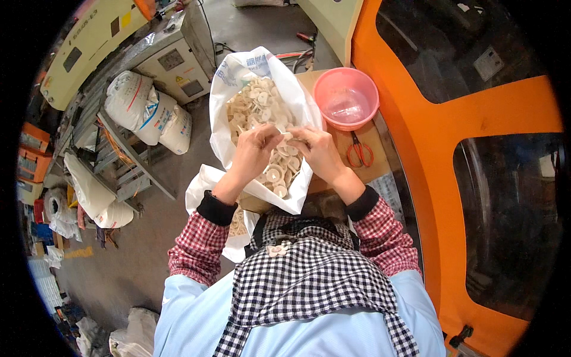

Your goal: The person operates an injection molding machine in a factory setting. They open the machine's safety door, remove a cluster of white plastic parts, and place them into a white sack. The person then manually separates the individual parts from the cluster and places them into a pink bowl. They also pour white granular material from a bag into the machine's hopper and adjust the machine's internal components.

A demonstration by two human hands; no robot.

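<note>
I watch remotely as the left hand [256,149] and right hand [318,152] pinch a pale piece [287,136] near the right edge of the white sack [302,108]; a slack grip could drop it.

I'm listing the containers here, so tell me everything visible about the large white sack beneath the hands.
The white sack looks like pliable plastic, with blue print near its far edge. It gapes open upward, creased along the edges, narrowing toward its near corner. Many pale pieces, some disc-shaped, lie inside. It is left of the pink basin. The left hand and right hand are over its opening; contact is unclear.
</note>
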